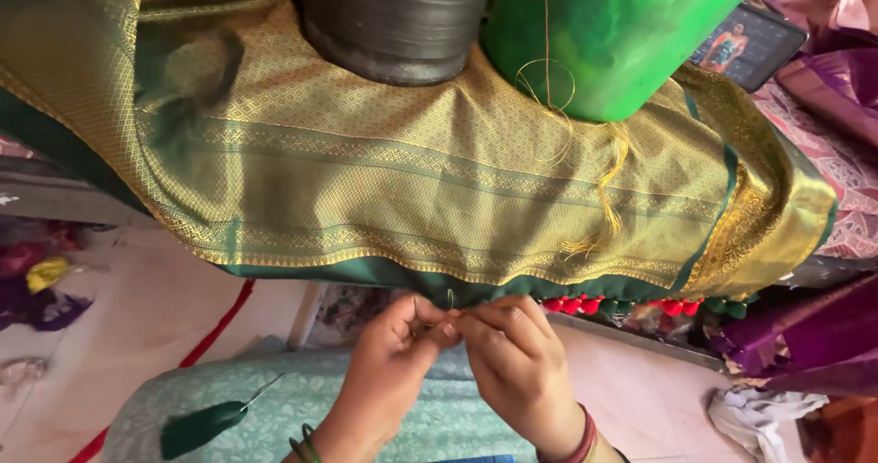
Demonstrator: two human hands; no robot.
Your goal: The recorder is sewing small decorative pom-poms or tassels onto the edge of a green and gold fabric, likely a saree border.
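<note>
A gold and green woven fabric [384, 179] lies draped over a raised surface, its dark green hem [366, 275] hanging toward me. My left hand [389, 362] and my right hand [517, 367] meet at the hem's lower edge, fingertips pinched together on it; whatever small thing they grip is hidden between the fingers. A row of red and green tassels [631, 306] runs along the hem to the right of my hands. Loose golden thread [599, 188] trails across the cloth.
A dark round pot [398, 24] and a green plastic container [604, 33] weigh on the fabric's far side. A tablet [750, 47] lies at the top right. Purple cloth [805, 335] is heaped at the right. A green-handled tool [206, 426] rests on light green cloth on my lap.
</note>
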